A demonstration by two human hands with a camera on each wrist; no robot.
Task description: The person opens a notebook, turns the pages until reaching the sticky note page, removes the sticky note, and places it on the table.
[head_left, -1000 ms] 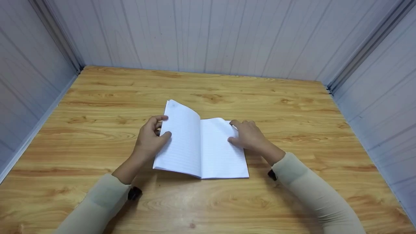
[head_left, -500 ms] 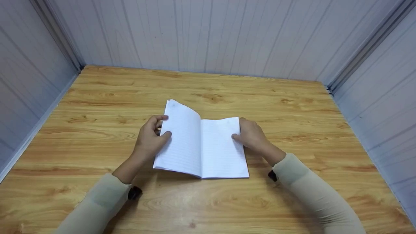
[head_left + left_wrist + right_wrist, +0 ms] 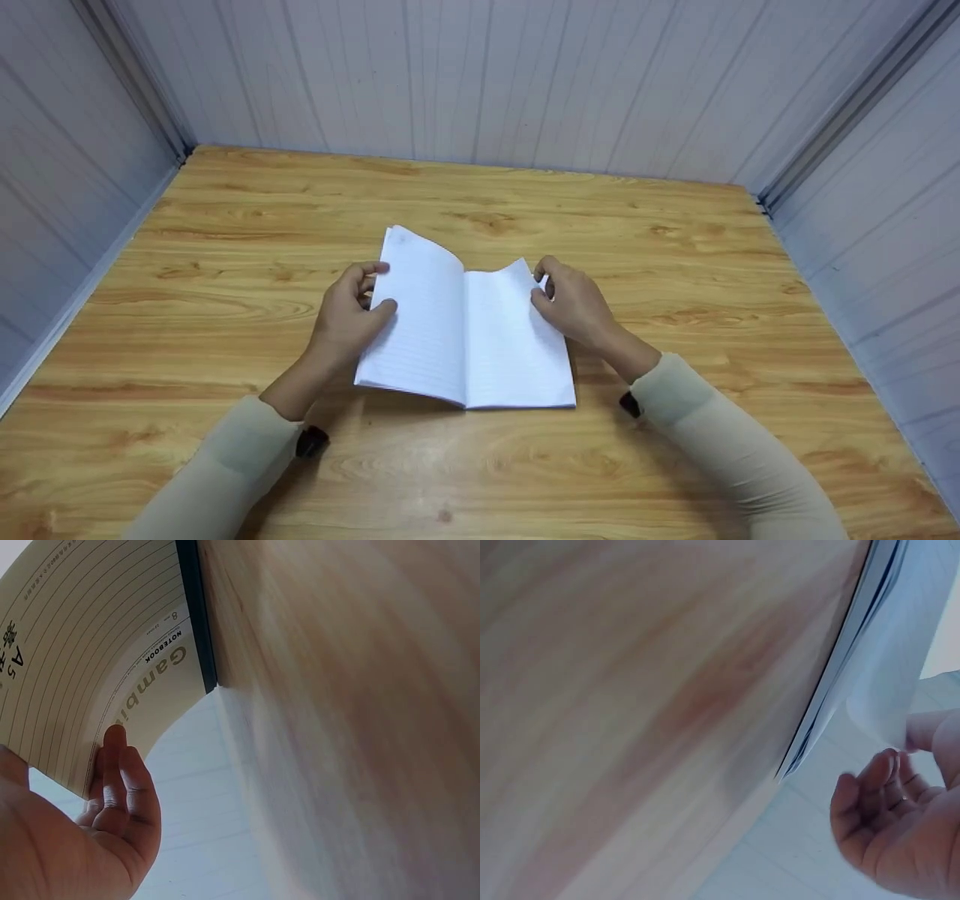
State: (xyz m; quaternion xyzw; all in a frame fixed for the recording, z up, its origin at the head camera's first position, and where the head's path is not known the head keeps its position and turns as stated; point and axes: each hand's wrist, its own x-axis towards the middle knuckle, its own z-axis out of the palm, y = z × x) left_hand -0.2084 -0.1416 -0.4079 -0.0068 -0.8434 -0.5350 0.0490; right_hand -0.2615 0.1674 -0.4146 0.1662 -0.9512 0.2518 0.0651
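An open notebook (image 3: 429,322) with white lined pages lies on the wooden table. Its left half is lifted at an angle, and in the left wrist view the tan cover (image 3: 97,622) with a dark spine shows the words "Gambi…" and "NOTEBOOK". My left hand (image 3: 345,319) grips that left half by its outer edge, thumb on the page and fingers behind the cover. On the other side my right hand (image 3: 577,304) pinches the outer edge of a right-hand page (image 3: 499,337) near its upper corner. That page (image 3: 896,682) bends upward off the stack below.
The wood-grain table (image 3: 675,247) extends around the notebook on every side. Pale panel walls (image 3: 480,82) stand at the back, left and right. A small dark object (image 3: 312,442) sits at the left wrist and another (image 3: 629,405) at the right wrist.
The right-hand page lay partly curled, then flat with my right thumb on it; now its upper corner is lifted and bent in my right fingers. My left hand keeps its hold.
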